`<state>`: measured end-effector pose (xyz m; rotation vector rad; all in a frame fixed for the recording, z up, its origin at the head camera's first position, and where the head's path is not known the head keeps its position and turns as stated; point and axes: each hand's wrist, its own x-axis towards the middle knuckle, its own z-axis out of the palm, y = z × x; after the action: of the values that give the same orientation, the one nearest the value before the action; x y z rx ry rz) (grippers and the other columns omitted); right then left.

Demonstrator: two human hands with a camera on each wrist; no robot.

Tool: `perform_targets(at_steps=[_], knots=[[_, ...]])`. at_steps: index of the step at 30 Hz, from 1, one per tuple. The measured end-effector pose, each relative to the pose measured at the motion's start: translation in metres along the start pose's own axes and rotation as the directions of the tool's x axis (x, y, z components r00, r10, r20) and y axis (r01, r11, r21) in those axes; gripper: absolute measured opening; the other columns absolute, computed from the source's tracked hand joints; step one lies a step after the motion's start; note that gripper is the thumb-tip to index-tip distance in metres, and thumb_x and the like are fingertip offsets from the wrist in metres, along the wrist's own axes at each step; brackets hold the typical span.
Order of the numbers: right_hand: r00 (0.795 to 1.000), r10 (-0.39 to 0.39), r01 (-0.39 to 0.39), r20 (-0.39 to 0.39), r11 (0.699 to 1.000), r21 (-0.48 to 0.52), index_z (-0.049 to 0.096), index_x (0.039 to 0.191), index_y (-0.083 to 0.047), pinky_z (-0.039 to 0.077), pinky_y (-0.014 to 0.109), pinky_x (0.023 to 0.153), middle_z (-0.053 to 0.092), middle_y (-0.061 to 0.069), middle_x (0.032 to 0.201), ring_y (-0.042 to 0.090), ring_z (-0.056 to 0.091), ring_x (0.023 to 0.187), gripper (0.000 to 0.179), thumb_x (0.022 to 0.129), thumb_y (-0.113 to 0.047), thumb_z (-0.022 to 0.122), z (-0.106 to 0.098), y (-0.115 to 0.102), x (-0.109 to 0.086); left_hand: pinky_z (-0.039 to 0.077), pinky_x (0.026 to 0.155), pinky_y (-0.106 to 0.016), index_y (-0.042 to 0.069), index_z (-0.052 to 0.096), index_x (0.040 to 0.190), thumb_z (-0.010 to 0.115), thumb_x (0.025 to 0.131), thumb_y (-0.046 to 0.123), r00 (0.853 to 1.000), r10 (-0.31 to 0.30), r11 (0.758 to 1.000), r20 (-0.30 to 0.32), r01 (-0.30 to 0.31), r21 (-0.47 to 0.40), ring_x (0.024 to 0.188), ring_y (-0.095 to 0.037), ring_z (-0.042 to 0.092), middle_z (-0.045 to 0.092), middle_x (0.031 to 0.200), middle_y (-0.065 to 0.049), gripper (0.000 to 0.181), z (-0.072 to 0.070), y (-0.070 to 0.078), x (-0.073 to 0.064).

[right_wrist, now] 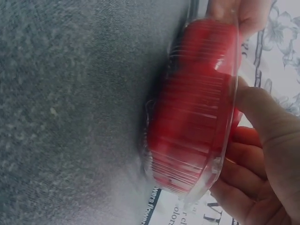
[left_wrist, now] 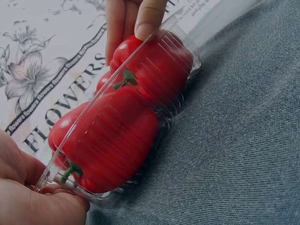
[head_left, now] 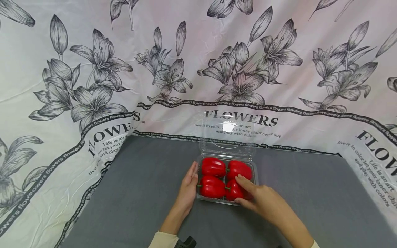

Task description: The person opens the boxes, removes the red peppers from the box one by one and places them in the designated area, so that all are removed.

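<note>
A clear plastic clamshell box [head_left: 217, 199] holds several glossy red bell peppers in two rows. My right hand [head_left: 263, 201] grips the front right bell pepper [head_left: 232, 190], thumb at its front and fingers at its back; the palm side covers part of it. Along the box's left wall rests my left hand [head_left: 187, 186], its fingers fairly straight and touching the rim. Closest to it is the front left bell pepper [head_left: 212, 187], whose green stem points left. Behind lie the back left bell pepper [head_left: 213, 167] and back right bell pepper [head_left: 240, 169].
The box's hinged clear lid [head_left: 227, 146] stands raised at the back, against a white curtain [head_left: 167, 120] printed with flowers and lettering. Beneath everything is a grey cloth-covered table [head_left: 149, 172]. The curtain also borders the table on the left and right.
</note>
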<state>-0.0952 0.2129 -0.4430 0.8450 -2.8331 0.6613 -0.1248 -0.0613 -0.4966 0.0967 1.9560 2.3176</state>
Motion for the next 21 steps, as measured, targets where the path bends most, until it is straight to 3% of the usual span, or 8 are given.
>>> perform_targets(at_steps=[5, 13, 21], knots=[[0.999, -0.030, 0.030, -0.031, 0.999, -0.015, 0.067, 0.143, -0.008, 0.059, 0.019, 0.064, 0.079, 0.001, 0.096, -0.009, 0.049, 0.059, 0.069, 0.084, -0.030, 0.092, 0.0023, 0.0014, -0.0014, 0.011, 0.131, -0.053, 0.002, 0.016, 0.169, 0.037, 0.113, 0.006, 1.000, -0.004, 1.000, -0.001, 0.004, 0.002, 0.163, -0.033, 0.011, 0.018, 0.176, -0.016, 0.059, 0.0003, 0.0014, -0.0004], [0.998, -0.057, 0.055, -0.041, 0.998, -0.039, 0.066, 0.143, -0.008, 0.057, 0.018, 0.061, 0.075, -0.003, 0.087, -0.008, 0.048, 0.058, 0.070, 0.083, -0.030, 0.093, 0.0043, 0.0037, -0.0015, 0.012, 0.130, -0.054, 0.003, 0.017, 0.169, 0.037, 0.113, 0.006, 1.000, -0.008, 1.000, -0.005, 0.009, 0.005, 0.163, -0.033, 0.012, 0.019, 0.176, -0.015, 0.059, -0.0003, -0.0008, -0.0006], [0.998, -0.056, 0.055, -0.040, 0.998, -0.044, 0.066, 0.143, -0.007, 0.057, 0.017, 0.062, 0.080, 0.005, 0.105, -0.007, 0.051, 0.059, 0.071, 0.081, -0.028, 0.094, 0.0005, 0.0031, 0.0005, 0.014, 0.130, -0.053, 0.004, 0.017, 0.169, 0.037, 0.114, 0.007, 1.000, -0.014, 1.000, -0.014, 0.014, 0.007, 0.163, -0.031, 0.015, 0.020, 0.176, -0.013, 0.059, -0.0001, -0.0019, 0.0022]])
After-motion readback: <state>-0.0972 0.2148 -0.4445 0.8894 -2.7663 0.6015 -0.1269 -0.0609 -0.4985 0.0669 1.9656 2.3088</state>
